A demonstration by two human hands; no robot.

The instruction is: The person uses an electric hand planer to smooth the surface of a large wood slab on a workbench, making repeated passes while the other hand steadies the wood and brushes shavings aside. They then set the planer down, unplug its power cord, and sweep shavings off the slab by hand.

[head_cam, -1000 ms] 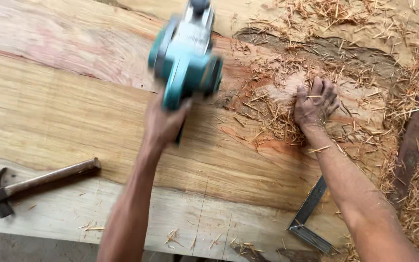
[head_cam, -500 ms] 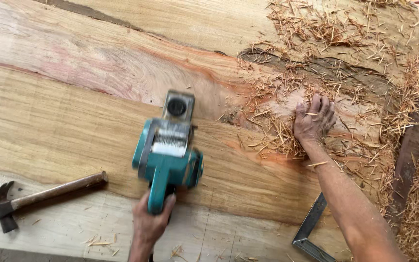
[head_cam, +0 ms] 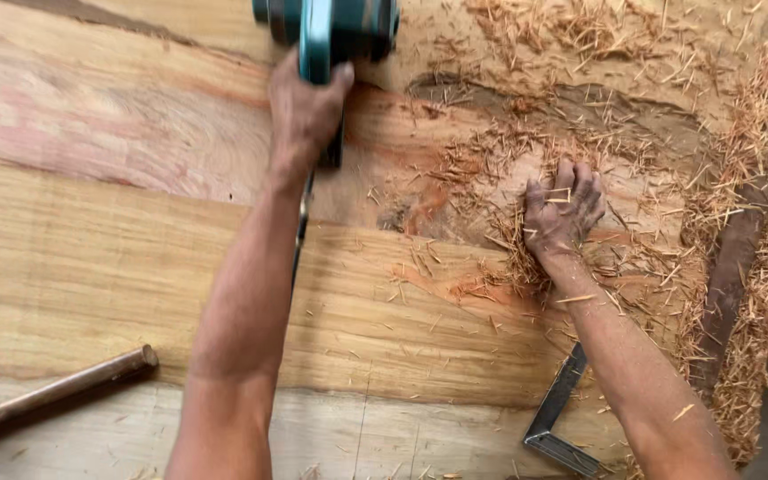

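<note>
Planer (head_cam: 331, 27) crosses slab (head_cam: 91, 267); shavings (head_cam: 508, 240), hammer (head_cam: 55, 391) and square (head_cam: 557, 418) lie around.

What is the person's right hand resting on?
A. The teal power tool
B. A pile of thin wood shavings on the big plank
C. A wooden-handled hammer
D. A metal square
B: the right hand lies spread flat on the thin reddish wood shavings scattered over the big wooden plank.
</note>
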